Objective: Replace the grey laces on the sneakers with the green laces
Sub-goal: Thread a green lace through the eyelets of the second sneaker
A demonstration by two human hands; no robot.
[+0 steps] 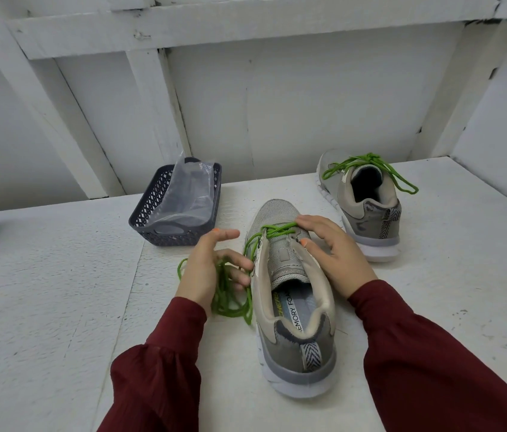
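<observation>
Gripping green lace [228, 308], left hand [205, 269] sits beside sneaker [300, 366]; right hand [339, 254] (fingers straight) rests atop it.

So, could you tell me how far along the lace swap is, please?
Done: the far sneaker carries a tied green lace. In hand: the near sneaker is laced only at the toe end; the left hand holds the loose green lace, the right hand rests on that sneaker. Left: the upper eyelets and a knot.
</observation>
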